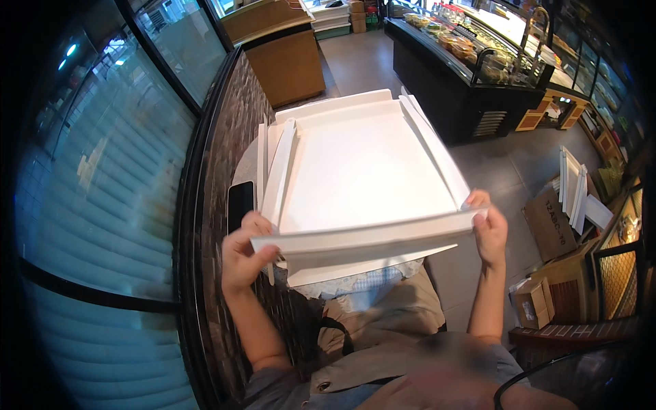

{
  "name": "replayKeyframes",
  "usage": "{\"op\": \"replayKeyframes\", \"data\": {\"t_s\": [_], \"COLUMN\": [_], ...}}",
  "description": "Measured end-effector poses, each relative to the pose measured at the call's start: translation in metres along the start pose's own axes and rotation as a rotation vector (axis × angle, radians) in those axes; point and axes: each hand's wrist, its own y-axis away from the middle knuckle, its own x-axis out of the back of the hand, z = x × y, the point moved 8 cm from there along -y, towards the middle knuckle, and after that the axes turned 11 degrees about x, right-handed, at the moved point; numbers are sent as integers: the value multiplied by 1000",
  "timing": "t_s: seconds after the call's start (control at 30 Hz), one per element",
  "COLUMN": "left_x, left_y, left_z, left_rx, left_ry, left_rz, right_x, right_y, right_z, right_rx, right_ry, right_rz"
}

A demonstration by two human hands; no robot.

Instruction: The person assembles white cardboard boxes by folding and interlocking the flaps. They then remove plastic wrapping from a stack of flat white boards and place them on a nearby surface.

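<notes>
Looks like mid-fold on the white cardboard box (362,171): left hand (242,256) and right hand (488,232) each pinch the near flap's ends, so next it probably needs tucking down evenly.

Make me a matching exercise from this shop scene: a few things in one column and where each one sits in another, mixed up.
Things:
1. white cardboard box blank
2. black phone
3. brown cardboard box
4. glass display counter

Places:
A. on the floor at the lower right
B. held at its near flap by the left hand and right hand
C. at the top right, across the aisle
D. on the counter, by the blank's left edge

Pairs: 1-B, 2-D, 3-A, 4-C
</notes>
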Motion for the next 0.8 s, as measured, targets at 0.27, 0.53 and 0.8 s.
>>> {"op": "replayKeyframes", "data": {"t_s": [0.27, 0.53, 0.8], "left_x": [-43, -54, -63], "left_y": [21, 26, 42], "left_z": [-40, -33, -19], "left_rx": [326, 168, -56], "left_ry": [-854, -883, -1051], "left_rz": [-111, 58, -23], "right_x": [-22, -43, -58], "right_y": [30, 33, 11], "right_z": [20, -17, -37], "right_rx": [-183, 307, 361], "right_ry": [600, 838, 984], "right_rz": [-317, -602, -619]}}
